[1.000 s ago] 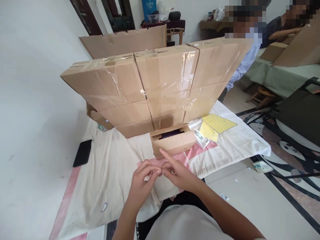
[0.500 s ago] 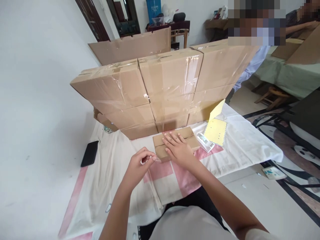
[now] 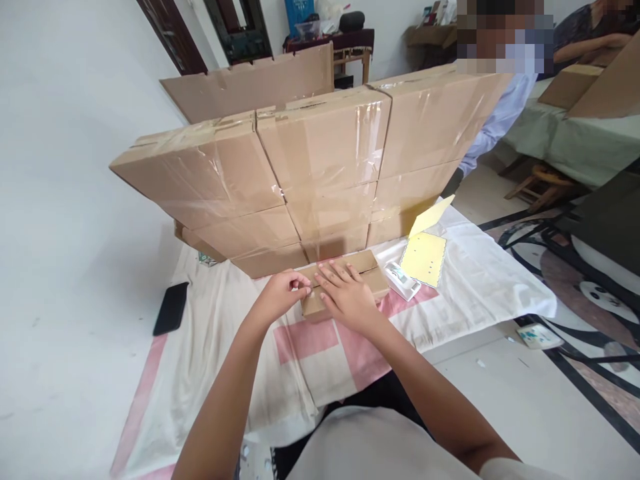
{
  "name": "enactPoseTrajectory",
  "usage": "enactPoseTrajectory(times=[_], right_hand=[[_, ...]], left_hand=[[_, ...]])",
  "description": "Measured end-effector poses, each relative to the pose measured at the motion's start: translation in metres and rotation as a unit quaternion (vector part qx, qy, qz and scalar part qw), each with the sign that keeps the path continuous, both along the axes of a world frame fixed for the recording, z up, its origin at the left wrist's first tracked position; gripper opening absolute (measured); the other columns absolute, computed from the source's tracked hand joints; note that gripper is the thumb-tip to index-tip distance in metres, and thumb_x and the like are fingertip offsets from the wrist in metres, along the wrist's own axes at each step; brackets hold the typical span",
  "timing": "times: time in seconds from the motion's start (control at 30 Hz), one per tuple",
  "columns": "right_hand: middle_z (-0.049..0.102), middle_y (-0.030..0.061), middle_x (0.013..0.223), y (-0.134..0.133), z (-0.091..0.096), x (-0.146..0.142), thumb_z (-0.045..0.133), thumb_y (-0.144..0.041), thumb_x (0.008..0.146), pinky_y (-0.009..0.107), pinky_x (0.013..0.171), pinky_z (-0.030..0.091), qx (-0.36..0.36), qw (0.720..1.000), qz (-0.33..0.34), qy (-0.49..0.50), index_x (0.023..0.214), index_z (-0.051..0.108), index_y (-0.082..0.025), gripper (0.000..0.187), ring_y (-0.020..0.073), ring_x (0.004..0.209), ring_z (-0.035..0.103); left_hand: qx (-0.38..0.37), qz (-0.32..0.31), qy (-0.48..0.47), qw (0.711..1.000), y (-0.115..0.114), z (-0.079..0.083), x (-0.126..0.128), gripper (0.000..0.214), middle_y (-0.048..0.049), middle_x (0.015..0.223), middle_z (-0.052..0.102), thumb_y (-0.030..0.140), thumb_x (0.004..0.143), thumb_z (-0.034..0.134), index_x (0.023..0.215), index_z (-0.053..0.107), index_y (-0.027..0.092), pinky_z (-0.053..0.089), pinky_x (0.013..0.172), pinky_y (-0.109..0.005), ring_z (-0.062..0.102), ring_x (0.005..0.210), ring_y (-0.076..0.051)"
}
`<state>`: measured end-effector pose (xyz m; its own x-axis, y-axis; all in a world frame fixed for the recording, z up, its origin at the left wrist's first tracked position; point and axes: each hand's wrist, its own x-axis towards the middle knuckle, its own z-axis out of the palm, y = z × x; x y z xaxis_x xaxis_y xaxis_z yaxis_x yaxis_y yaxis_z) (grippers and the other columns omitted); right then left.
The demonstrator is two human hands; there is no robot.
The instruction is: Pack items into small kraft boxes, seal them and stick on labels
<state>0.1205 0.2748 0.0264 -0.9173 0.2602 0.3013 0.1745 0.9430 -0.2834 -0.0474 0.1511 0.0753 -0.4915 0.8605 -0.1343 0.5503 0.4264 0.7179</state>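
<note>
I find the right hand (image 3: pixel 350 300) flat on the carton (image 3: pixel 375 285), fingers apart; left hand (image 3: pixel 278 295), fingers together, at the carton's left end.

White wall (image 3: pixel 75 167) rose at left | pale floor (image 3: pixel 480 393) lay underfoot | I noticed a wooden stool (image 3: pixel 545 176) by the green-draped table (image 3: pixel 580 145)
</note>
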Motion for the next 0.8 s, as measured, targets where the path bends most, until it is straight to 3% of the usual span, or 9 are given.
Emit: enactPoseTrajectory(times=[0.3, 0.37, 0.43, 0.5, 0.67, 0.8], right_hand=[[0.046, 0.0065, 0.162, 0.0, 0.002, 0.0, 0.038, -0.032, 0.107, 0.056, 0.125, 0.026, -0.006, 1.0, -0.003, -0.003, 0.148, 0.057, -0.019, 0.047, 0.0312, 0.151, 0.039], [0.047, 0.0061, 0.161, 0.0, 0.001, 0.0, 0.039, -0.032, 0.107, 0.056, 0.125, 0.027, -0.005, 1.0, -0.004, 0.002, 0.148, 0.057, -0.02, 0.046, 0.0308, 0.151, 0.039], [0.048, 0.0062, 0.161, 0.0, 0.0, 0.0, 0.04, -0.032, 0.107, 0.056, 0.124, 0.028, -0.003, 1.0, -0.004, 0.006, 0.148, 0.058, -0.02, 0.046, 0.0308, 0.151, 0.039], [0.048, 0.0064, 0.16, 0.001, -0.001, 0.0, 0.04, -0.032, 0.107, 0.056, 0.124, 0.029, -0.001, 1.0, -0.003, 0.009, 0.148, 0.058, -0.02, 0.046, 0.0309, 0.151, 0.04], [0.05, 0.0069, 0.159, 0.0, -0.001, -0.001, 0.037, -0.032, 0.108, 0.057, 0.124, 0.029, 0.0, 1.0, -0.003, 0.015, 0.146, 0.059, -0.02, 0.046, 0.0306, 0.151, 0.039], [0.048, 0.0067, 0.16, -0.001, 0.0, -0.001, 0.039, -0.032, 0.107, 0.057, 0.123, 0.029, -0.008, 1.0, -0.004, 0.01, 0.147, 0.058, -0.02, 0.046, 0.031, 0.152, 0.039]], left_hand=[[-0.041, 0.035, 0.088, 0.995, -0.006, -0.012, 0.007, 0.018, -0.0007, 0.093, 0.059, 0.035, 0.086, 0.062, 0.098, 0.072, 0.025, 0.039, 0.077, -0.031, 0.058, 0.088, -0.019], [-0.037, 0.04, 0.091, 0.994, -0.008, -0.014, 0.006, 0.029, -0.0006, 0.094, 0.059, 0.036, 0.086, 0.064, 0.113, 0.069, 0.026, 0.04, 0.078, -0.032, 0.058, 0.091, -0.019], [-0.021, 0.055, 0.064, 0.996, -0.007, -0.019, 0.002, 0.054, -0.0001, 0.096, 0.059, 0.038, 0.083, 0.069, 0.135, 0.06, 0.029, 0.041, 0.08, -0.033, 0.058, 0.092, -0.02], [0.013, 0.082, 0.012, 0.997, -0.003, -0.029, -0.004, 0.069, -0.0008, 0.101, 0.061, 0.042, 0.079, 0.074, 0.144, 0.054, 0.029, 0.042, 0.084, -0.034, 0.058, 0.093, -0.02], [0.082, 0.103, -0.098, 0.986, 0.007, -0.053, -0.006, 0.046, -0.006, 0.116, 0.067, 0.05, 0.082, 0.068, 0.119, 0.065, 0.023, 0.046, 0.091, -0.035, 0.059, 0.099, -0.021], [0.07, 0.091, -0.154, 0.981, 0.001, -0.053, 0.003, 0.072, -0.0082, 0.125, 0.063, 0.051, 0.08, 0.073, 0.143, 0.048, 0.026, 0.049, 0.089, -0.034, 0.059, 0.103, -0.022]])
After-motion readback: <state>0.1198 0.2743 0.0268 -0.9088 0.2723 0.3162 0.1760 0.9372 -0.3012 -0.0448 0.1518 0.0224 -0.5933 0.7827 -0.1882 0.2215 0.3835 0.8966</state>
